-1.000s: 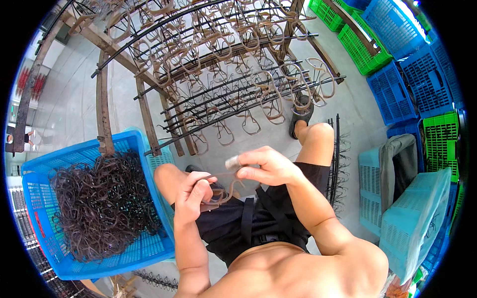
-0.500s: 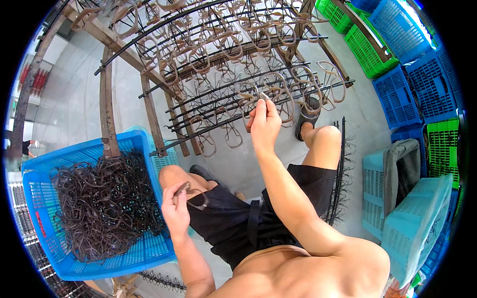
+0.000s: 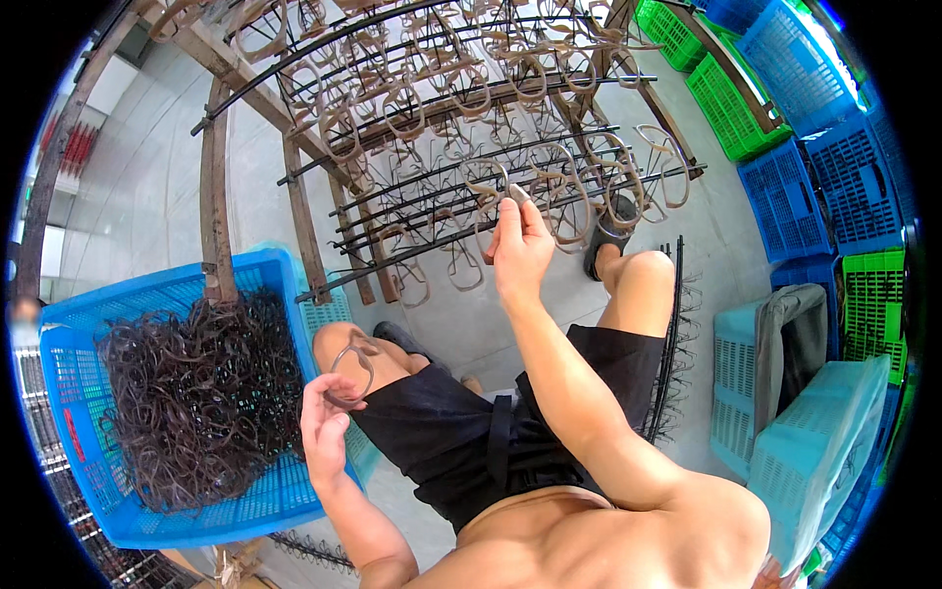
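Brown looped frame [image 3: 343,401], left of the picture's centre, is pinched at its lower rim by the left hand [image 3: 324,432], long axis nearly upright, top tipped rightward. Right hand [image 3: 523,257], above centre, has fingertips drawn together against another looped frame [image 3: 506,175]; its grip cannot be told.

The brownish frame [image 3: 345,401] looks smooth — the post [image 3: 215,177] rough wood, the basket [image 3: 221,512] plastic, the shorts [image 3: 446,432] matt cloth.

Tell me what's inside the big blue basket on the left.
A tangled heap of dark, curved, frame-like pieces lies inside the blue basket. The heap hides whatever lies underneath.
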{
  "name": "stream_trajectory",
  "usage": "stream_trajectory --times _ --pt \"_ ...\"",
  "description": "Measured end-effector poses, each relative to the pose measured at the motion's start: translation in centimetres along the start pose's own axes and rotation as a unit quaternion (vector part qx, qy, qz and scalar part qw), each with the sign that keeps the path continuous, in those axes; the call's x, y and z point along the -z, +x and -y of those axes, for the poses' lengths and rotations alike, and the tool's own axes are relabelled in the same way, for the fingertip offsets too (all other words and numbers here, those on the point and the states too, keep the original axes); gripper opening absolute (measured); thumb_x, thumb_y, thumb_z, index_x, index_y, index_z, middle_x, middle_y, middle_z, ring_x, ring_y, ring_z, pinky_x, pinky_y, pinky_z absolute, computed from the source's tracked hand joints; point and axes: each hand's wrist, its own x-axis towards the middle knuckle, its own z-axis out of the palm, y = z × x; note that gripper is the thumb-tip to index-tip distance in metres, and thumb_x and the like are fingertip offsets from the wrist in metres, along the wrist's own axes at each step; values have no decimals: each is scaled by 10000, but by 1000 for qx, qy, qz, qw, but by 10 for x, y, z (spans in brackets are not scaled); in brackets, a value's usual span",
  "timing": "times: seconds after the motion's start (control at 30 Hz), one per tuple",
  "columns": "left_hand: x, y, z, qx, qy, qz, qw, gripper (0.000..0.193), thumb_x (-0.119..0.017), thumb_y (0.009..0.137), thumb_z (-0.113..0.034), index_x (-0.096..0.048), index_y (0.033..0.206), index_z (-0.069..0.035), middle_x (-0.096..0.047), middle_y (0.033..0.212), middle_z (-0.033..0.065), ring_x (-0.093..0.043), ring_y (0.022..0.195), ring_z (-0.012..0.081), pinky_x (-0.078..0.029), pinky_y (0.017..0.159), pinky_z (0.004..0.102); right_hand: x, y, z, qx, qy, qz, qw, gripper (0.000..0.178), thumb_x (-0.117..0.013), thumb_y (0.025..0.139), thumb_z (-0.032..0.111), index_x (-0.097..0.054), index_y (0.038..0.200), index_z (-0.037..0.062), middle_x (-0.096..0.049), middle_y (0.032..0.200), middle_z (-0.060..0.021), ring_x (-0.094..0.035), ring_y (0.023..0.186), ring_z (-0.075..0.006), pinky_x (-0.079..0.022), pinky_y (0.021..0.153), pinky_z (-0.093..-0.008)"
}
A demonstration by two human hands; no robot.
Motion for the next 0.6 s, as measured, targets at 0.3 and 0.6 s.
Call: stream_trajectory --times 0.3,0.6 --pt "-12 6 -2 100 47 -55 992 311 -490 916 -128 -434 1204 -26 -612 893 99 -584 592 130 -436 497 209 7 1 -8 134 -228 22 964 235 -588 876 126 -614 1072 -1 -533 570 -25 -424 491 -55 -386 463 -238" --pt "-29 10 -5 88 -40 -34 995 242 -517 914 -158 -511 1111 -18 -617 746 73 -553 549 106 -425 484 199 18 3 8 82 -298 49 950 254 -611 853 157 -578 1051 2 -563 669 -90 -517 573 -185 -433 558 -299"
